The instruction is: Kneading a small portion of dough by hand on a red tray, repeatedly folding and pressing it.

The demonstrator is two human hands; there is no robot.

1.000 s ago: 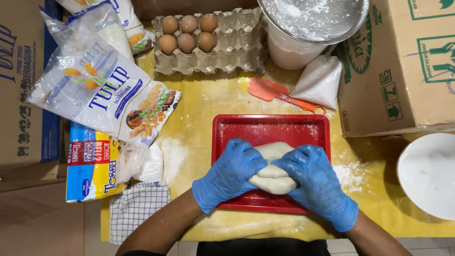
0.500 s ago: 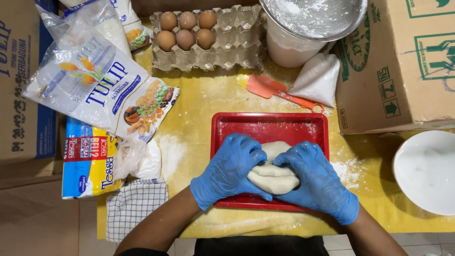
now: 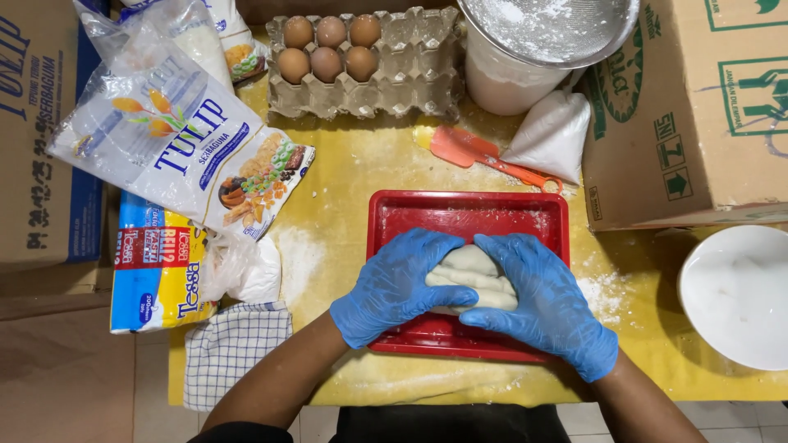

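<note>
1. Pale, soft dough [image 3: 472, 277] sits right between the two grips, inside a glossy red plastic tray [image 3: 468, 212] on the yellow floury desk [image 3: 361, 172].
2. Left hand [image 3: 394, 285] and right hand [image 3: 546, 299], both in blue gloves, cup the lump from either side, fingers curled over it and pressing inward (neither looks nearer, it's dead centre).
3. Dough's long axis runs roughly hand to hand, with folded creases across the top, so it reads as smooth but pliable.
4. Beyond the grips, past the tray's far edge: an orange spatula [image 3: 476, 156], a small white bag of powder [image 3: 550, 135] and a grey pulp egg carton [image 3: 386, 74] holding brown eggs [image 3: 328, 45].
5. Off the left grip's side: a crinkly flour bag [image 3: 176, 139] and a checked cloth [image 3: 234, 349]. Off the right: a white bowl [image 3: 739, 295].
</note>
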